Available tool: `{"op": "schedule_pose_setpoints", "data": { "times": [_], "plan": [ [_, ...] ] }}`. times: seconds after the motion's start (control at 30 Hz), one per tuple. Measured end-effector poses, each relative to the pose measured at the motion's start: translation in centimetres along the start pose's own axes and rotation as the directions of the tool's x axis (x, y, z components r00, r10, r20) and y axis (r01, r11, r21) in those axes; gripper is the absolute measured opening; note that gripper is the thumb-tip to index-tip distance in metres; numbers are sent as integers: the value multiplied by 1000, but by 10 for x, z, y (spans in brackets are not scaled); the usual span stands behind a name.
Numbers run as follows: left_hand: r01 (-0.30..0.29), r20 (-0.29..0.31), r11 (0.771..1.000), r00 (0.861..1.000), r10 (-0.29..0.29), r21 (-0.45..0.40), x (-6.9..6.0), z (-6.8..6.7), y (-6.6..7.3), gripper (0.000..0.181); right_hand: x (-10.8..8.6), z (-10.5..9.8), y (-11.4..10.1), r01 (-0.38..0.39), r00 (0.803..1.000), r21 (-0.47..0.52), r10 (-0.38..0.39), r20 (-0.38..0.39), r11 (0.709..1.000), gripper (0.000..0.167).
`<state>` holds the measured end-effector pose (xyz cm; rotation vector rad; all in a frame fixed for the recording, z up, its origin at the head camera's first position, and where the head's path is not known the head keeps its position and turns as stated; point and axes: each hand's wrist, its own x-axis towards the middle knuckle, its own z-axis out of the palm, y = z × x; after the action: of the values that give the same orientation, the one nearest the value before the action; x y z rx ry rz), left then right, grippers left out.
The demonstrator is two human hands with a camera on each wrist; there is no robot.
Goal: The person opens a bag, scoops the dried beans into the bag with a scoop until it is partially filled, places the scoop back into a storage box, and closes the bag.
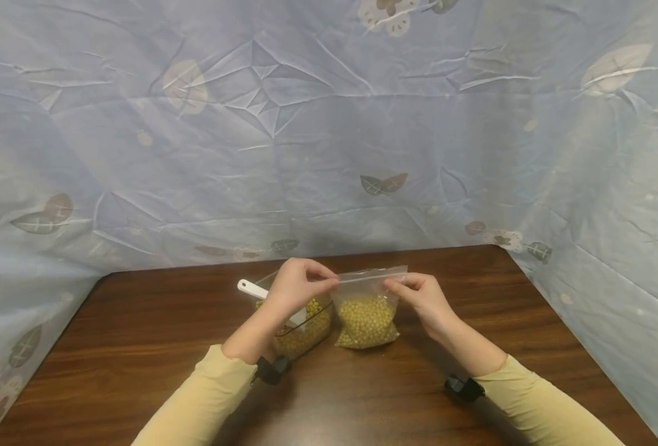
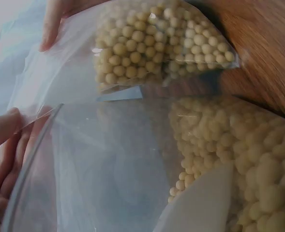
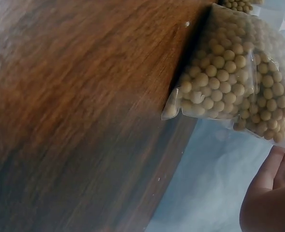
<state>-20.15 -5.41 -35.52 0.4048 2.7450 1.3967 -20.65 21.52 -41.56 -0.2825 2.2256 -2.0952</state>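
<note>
A clear zip-top bag (image 1: 367, 319) filled in its lower part with yellow soybeans sits upright on the table. My left hand (image 1: 295, 286) pinches its top left corner between thumb and fingers. At the top right, my right hand (image 1: 426, 302) pinches the bag's edge just under the zip strip. The left wrist view shows the bag (image 2: 130, 48) bulging with beans and its upper part flat. Beneath my left forearm and hand stands a clear plastic box (image 1: 307, 337) of the same beans, partly hidden. A white scoop (image 1: 253, 289) leans in it, handle out to the left.
The brown wood-grain table (image 1: 156, 347) ends at a rounded far edge, close behind the bag. A pale blue patterned cloth (image 1: 318, 155) hangs behind and along both sides. Tiny light specks lie on the tabletop (image 3: 84, 96) beside the bag.
</note>
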Motion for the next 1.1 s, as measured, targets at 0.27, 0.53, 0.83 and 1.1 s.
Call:
{"op": "schedule_pose_setpoints", "data": {
  "times": [0.27, 0.53, 0.83, 1.1],
  "plan": [
    [0, -6, 999, 1000, 0, -37, -2, 3, 4, 9, -8, -1, -6, -45, 999, -20, 45, -17, 999, 28],
    [-13, 52, 999, 999, 14, -29, 1, 10, 8, 8, -16, -4, -10, -165, 986, 49, 165, -3, 985, 31],
    [-107, -3, 985, 994, 108, 138, 4, 8, 10, 7, -4, -10, -4, -180, 984, 37, 180, -1, 983, 23],
    [-54, -49, 990, 997, 61, 133, 1, -5, 8, 14, 15, -18, -1, -120, 992, 47, 121, -24, 992, 16]
  ]
}}
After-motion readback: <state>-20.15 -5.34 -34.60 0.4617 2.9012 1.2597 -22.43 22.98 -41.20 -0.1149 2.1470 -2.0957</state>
